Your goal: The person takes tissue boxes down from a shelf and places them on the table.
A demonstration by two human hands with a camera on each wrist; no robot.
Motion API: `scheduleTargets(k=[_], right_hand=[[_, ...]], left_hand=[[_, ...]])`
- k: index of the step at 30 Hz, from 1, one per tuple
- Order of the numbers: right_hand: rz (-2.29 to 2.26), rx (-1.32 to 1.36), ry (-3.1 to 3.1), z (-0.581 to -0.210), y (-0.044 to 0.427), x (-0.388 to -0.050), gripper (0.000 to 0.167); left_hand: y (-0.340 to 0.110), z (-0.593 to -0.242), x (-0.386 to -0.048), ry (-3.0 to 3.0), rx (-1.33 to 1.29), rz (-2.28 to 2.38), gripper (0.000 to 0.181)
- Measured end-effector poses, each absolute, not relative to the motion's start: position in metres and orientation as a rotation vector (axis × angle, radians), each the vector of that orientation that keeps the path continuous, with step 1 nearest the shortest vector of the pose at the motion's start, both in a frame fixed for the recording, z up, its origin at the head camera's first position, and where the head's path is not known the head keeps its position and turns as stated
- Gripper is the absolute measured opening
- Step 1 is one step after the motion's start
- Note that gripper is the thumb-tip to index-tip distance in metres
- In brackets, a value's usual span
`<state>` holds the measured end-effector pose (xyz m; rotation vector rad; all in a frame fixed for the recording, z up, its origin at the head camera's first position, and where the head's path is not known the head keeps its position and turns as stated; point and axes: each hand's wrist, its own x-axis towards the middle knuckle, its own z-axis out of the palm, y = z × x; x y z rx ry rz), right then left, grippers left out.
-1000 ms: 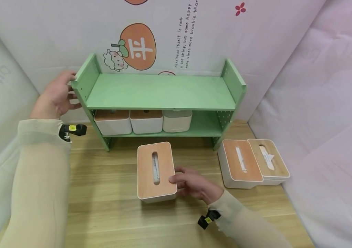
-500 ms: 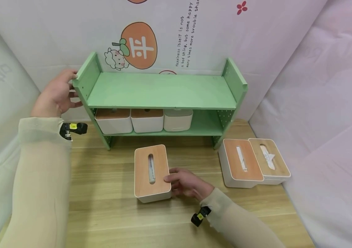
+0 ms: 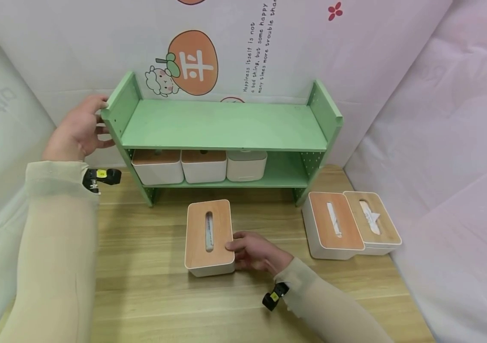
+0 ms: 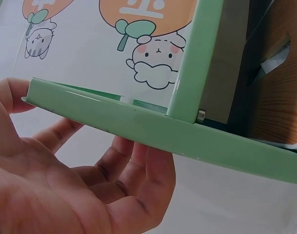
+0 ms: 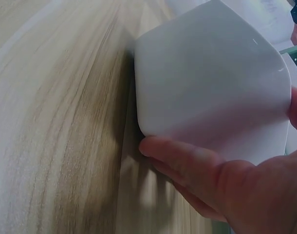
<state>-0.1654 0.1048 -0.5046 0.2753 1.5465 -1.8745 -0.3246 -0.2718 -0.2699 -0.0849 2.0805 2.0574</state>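
Note:
My left hand (image 3: pixel 77 127) holds the upper left end panel of the green shelf (image 3: pixel 226 126); in the left wrist view, its curled fingers (image 4: pixel 156 183) lie against the panel's outer side. At the front, on the wooden table, my right hand (image 3: pixel 257 252) grips a white tissue box (image 3: pixel 219 226) by its right long side. The thumb lies on the edge of the wood-look lid, and the other fingers are low on the wall. The right wrist view shows fingertips by the lower edge of the white wall (image 5: pixel 207 78). Inside the lid's slot a pack shows.
Below the top board, two wood-lidded boxes (image 3: pixel 157 174) and a pale-lidded box (image 3: pixel 246 169) stand side by side on the lower shelf. Two more tissue boxes (image 3: pixel 318 219) sit at the right of the table (image 3: pixel 149 295). A printed cloth (image 3: pixel 286 57) hangs behind.
My right hand has moved the tissue box a little to the left and turned it slightly. My left hand has stayed on the shelf's end panel.

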Motion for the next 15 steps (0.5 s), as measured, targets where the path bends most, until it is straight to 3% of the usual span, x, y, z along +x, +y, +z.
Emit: scheduleTargets(k=[15], right_hand=[[-1.796, 0.205, 1.723, -0.499, 0.1066, -0.1629, 0.061]], left_hand=[[-0.2724, -0.2725, -0.3262, 2.056, -0.089, 2.075, 0.025]])
